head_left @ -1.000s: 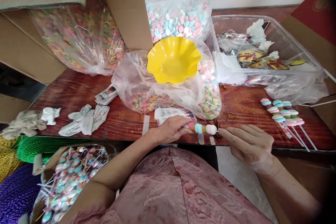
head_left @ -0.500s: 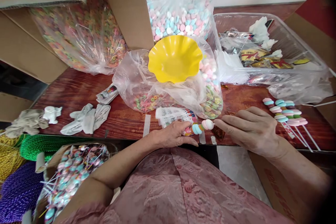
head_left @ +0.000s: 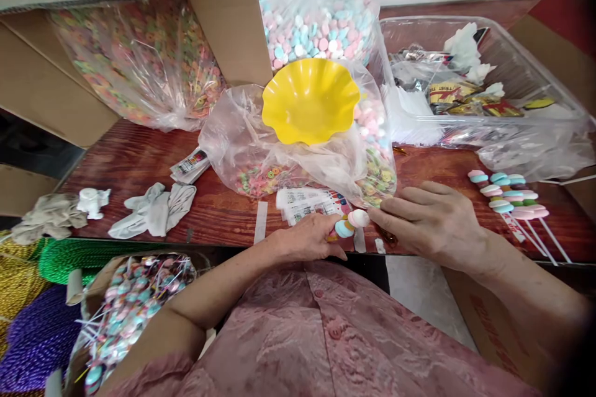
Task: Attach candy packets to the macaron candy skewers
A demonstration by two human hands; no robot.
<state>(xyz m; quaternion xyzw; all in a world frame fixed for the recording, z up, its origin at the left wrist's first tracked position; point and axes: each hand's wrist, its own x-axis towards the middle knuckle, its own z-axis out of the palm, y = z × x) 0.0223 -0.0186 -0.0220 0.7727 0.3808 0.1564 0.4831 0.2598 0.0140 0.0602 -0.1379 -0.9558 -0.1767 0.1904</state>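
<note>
My left hand is wrapped round a candy skewer over the table's front edge. White, pink and blue marshmallow-like sweets show beyond its fingers; the rest of the skewer is hidden in the hand. My right hand has its fingertips pinched together at the skewer's white end, and what they pinch is too small to make out. Printed paper slips lie just behind my left hand. Several finished skewers with white sticks rest on the table to the right of my right hand.
A yellow wavy bowl sits on an open bag of sweets. Behind are a bag of pastel sweets and a clear bin. Gloves lie left. Below stands a box of wrapped skewers beside bead strings.
My right hand has moved left, up to the skewer's white end. Less of the skewer shows beyond my left hand, and it has shifted slightly left.
</note>
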